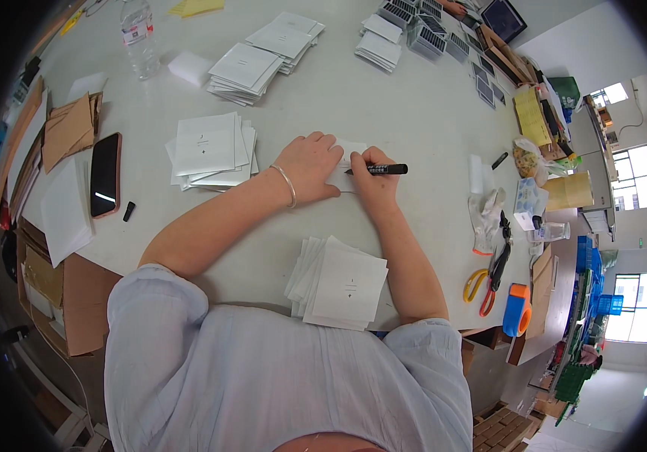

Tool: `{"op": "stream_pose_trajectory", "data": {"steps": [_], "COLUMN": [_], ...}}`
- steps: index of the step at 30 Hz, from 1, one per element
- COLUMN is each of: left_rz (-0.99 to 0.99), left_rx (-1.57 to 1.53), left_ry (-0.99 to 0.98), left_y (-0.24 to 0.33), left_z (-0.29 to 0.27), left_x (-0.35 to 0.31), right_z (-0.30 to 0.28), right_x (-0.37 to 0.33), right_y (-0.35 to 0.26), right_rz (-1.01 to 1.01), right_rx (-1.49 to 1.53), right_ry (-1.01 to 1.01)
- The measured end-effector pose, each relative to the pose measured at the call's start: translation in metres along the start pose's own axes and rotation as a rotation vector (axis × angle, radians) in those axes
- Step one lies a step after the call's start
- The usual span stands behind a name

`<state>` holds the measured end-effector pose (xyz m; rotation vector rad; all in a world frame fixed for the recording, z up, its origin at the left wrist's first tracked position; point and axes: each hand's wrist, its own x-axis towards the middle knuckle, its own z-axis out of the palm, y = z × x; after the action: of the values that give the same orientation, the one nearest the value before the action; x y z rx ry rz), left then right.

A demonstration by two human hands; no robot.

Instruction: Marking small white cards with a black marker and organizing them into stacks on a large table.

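My right hand grips a black marker pen, its tip pointing left over a white card. Much of that card is hidden under my hands. My left hand lies flat across the card's left side, thumb apart from the fingers, with a bangle on the wrist. Left of it sits a stack of white square cards with small black marks. Another fanned stack of cards rests close to my body, between my forearms.
Further stacks of white cards stand farther back, near a water bottle. A phone and a black pen cap lie on the left. To the right are a glove, scissors and an orange-and-blue tape roll.
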<state>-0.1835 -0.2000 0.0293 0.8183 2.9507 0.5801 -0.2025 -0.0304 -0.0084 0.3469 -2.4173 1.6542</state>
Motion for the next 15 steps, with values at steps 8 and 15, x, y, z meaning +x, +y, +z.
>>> {"op": "stream_pose_trajectory", "data": {"steps": [8,15], "left_rz": [0.025,0.015], "left_rx": [0.001,-0.047], "left_ry": [0.039,0.039], "left_y": [-0.001,0.004], "left_z": [0.002,-0.018], "left_x": [0.000,-0.004], "right_z": [-0.001,-0.015], "right_x": [-0.001,0.006], "right_y": [-0.001,-0.004], "right_rz": [-0.007,0.191], "right_rx": [0.000,0.517], "right_ry": [-0.021,0.374]}}
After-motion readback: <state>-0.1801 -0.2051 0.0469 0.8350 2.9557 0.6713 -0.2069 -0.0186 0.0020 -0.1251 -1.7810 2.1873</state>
